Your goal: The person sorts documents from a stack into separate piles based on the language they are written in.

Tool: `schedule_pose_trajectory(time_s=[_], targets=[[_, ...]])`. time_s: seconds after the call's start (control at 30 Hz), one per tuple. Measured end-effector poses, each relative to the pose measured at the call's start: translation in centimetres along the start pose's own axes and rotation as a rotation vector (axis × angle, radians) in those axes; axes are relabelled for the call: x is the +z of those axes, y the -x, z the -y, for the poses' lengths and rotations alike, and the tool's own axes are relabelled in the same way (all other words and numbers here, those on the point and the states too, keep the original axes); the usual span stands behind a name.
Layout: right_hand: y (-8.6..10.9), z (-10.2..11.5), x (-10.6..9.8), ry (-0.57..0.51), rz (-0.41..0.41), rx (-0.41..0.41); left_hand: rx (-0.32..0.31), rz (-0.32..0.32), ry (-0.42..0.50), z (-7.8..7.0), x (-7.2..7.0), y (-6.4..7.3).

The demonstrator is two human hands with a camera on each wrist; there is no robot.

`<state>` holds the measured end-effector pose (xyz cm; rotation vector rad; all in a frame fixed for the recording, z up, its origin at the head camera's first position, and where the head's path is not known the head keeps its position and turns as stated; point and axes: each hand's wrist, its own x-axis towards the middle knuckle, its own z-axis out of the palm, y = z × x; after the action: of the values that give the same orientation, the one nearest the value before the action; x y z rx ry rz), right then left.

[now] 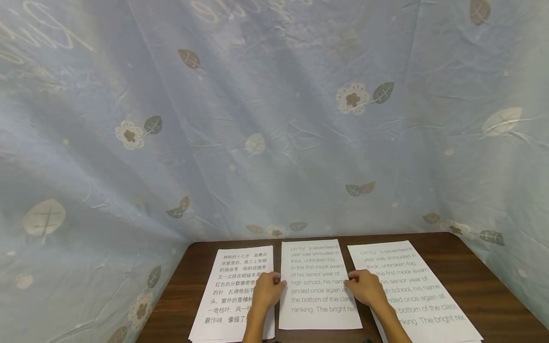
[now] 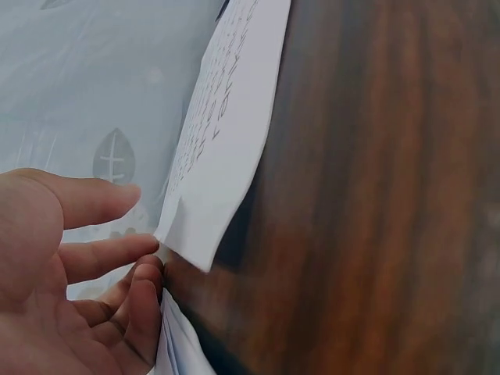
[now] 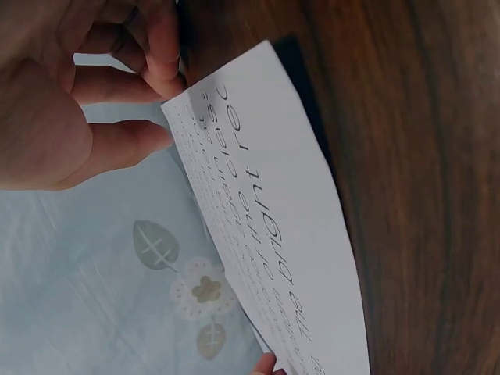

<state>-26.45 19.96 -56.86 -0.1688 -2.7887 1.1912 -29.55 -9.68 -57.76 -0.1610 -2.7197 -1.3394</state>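
Note:
A printed white sheet (image 1: 317,320) with English text lies in front of me, between both hands. At its left edge is my left hand (image 1: 266,289); in the left wrist view the index fingertip touches the paper's edge, while the thumb stands apart. My right hand (image 1: 368,287) is at the opposite edge. The right wrist view shows its fingertips (image 3: 166,87) touching the paper's edge, with a gap between index finger and thumb. The near edge of the sheet looks slightly wavy, with a dark shadow beside it.
On the left lies a stack of sheets with Chinese text (image 1: 206,309), partly behind my left hand. Another stack with English text (image 1: 429,305) lies to the right. The brown wooden table (image 1: 171,295) meets a pale blue patterned curtain (image 1: 300,190) behind.

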Motion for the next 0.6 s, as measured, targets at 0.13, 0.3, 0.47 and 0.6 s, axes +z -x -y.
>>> schedule_pose_trajectory(time_s=[0.13, 0.3, 0.47, 0.6], targets=[[0.03, 0.29, 0.08, 0.016, 0.0, 0.011, 0.001, -0.003, -0.003, -0.2, 0.07, 0.05], [0.05, 0.58, 0.0, 0.025, -0.003, 0.012, -0.02, -0.03, -0.015, -0.35, 0.18, 0.16], [0.12, 0.62, -0.01, 0.014, -0.002, 0.008, -0.027, -0.026, -0.035, -0.41, 0.25, 0.12], [0.16, 0.78, -0.11, 0.014, -0.002, 0.008, -0.012, -0.014, -0.014, -0.45, 0.09, 0.03]])
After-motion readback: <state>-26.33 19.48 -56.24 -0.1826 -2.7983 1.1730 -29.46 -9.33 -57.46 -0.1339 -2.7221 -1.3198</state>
